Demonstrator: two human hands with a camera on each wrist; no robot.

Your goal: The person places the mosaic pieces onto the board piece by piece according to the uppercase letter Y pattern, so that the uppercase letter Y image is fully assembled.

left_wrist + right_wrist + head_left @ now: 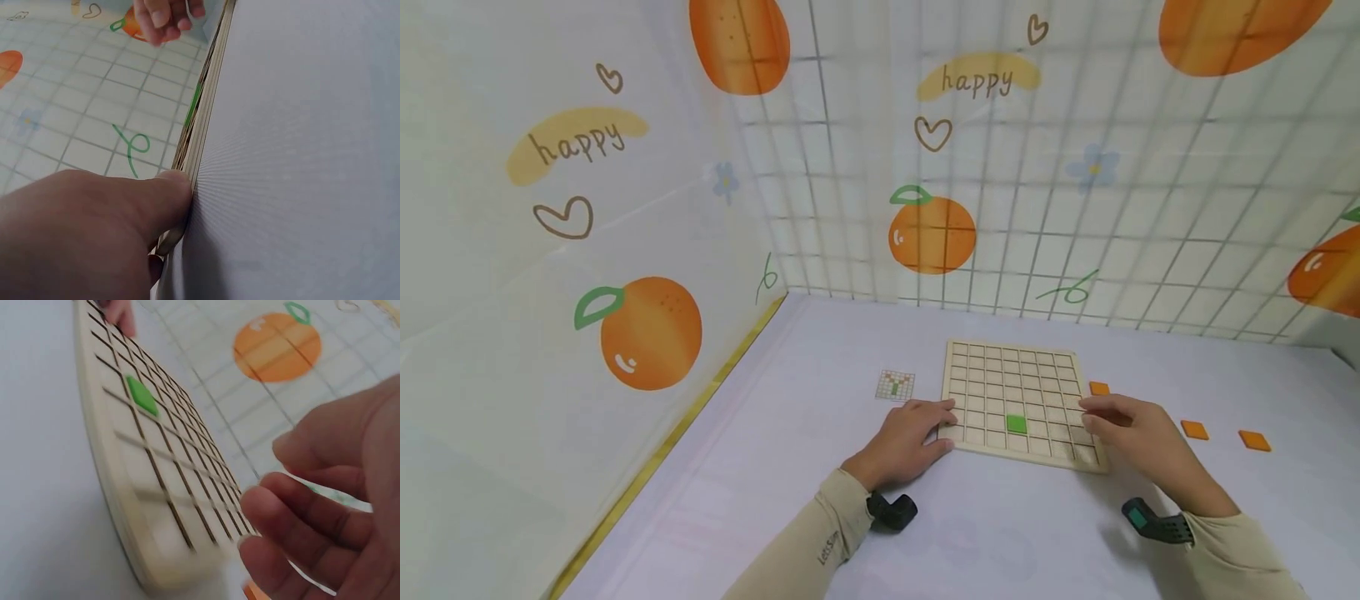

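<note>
A pale wooden grid board (985, 383) lies flat on the table. One green square tile (1017, 425) sits in a cell towards its front; the right wrist view shows this green tile (142, 395) too. My left hand (908, 443) holds the board's front left corner, fingers over the left side. In the left wrist view the thumb of my left hand (106, 219) presses the board's edge. Over the right edge hovers my right hand (1138, 437), its fingers loosely bent. Nothing shows between the fingertips of my right hand (325, 519) in the right wrist view.
Orange square tiles lie right of the board: one orange tile (1099, 388) near its edge, another orange tile (1195, 430) and a third orange tile (1255, 440) farther right. A small printed pattern card (895, 385) lies left of the board. A printed curtain (842, 183) borders the table.
</note>
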